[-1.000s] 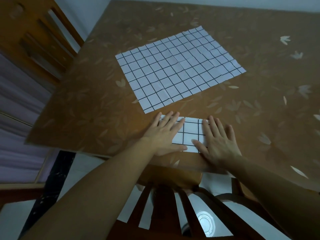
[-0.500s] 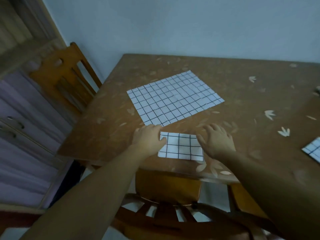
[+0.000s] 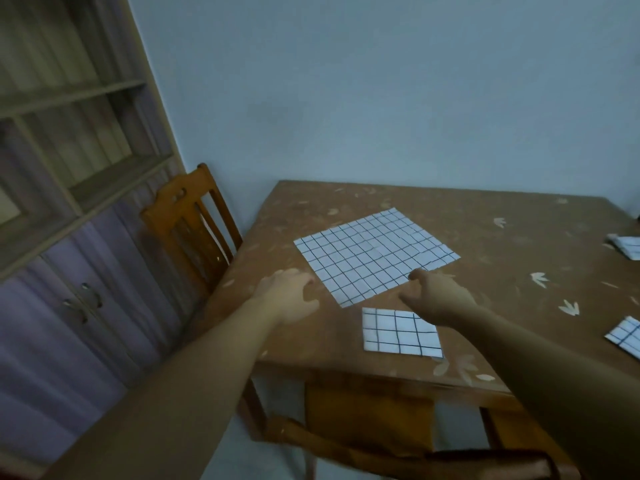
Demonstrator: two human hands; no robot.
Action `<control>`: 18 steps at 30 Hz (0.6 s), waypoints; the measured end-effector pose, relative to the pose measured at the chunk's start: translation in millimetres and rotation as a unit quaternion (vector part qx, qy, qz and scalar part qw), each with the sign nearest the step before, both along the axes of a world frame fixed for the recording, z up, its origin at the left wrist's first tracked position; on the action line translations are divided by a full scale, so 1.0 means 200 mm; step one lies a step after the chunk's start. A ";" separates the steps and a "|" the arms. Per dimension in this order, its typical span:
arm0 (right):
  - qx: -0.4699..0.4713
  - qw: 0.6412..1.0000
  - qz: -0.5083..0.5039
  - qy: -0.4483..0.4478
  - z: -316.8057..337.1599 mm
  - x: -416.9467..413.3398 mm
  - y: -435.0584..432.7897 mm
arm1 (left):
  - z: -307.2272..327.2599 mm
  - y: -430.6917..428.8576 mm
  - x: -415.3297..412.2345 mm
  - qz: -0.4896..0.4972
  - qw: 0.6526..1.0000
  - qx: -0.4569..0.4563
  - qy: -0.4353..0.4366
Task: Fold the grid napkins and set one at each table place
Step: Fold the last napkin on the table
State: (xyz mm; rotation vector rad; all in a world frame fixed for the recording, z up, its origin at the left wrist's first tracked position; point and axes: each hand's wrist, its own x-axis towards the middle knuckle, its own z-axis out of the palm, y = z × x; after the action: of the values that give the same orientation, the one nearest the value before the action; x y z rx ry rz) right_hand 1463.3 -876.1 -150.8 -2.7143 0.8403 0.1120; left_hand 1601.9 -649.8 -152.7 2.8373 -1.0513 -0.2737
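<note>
Now both hands hang empty over the desk (image 3: pixel 485 223), fingers loosely curled: the left hand (image 3: pixel 289 296) just left of the flat napkin (image 3: pixel 375 252), the right hand (image 3: pixel 438 296) at its near right edge. One folded napkin (image 3: pixel 401 332) lies at the near place, close to the desk edge above a chair (image 3: pixel 367 420). Two more napkins (image 3: pixel 625 336) show at the right, partly cut off. Judged next: folding the flat sheet. Pinch both near corners, carry them to the far corners, match the grid lines, then press the crease flat.
</note>
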 end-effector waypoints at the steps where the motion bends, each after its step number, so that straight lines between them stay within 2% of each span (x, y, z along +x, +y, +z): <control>1: -0.004 1.000 -0.002 -0.005 0.01 0.04 0.08 | 0.01 0.07 0.03 -0.007 1.000 -0.003 -0.004; 10: -0.017 0.999 -0.004 -0.045 0.04 0.45 0.84 | 0.10 0.73 0.40 -0.008 0.999 -0.039 -0.001; 18: -0.008 0.997 -0.057 -0.046 0.07 0.64 0.93 | 0.11 0.74 0.69 -0.050 0.997 -0.060 0.012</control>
State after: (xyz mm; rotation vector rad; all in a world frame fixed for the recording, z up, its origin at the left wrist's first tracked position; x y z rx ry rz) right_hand 1591.5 -690.4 -137.5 -2.6571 0.9702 -0.0437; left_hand 1739.2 -502.3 -131.6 2.6730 -1.1655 -0.2433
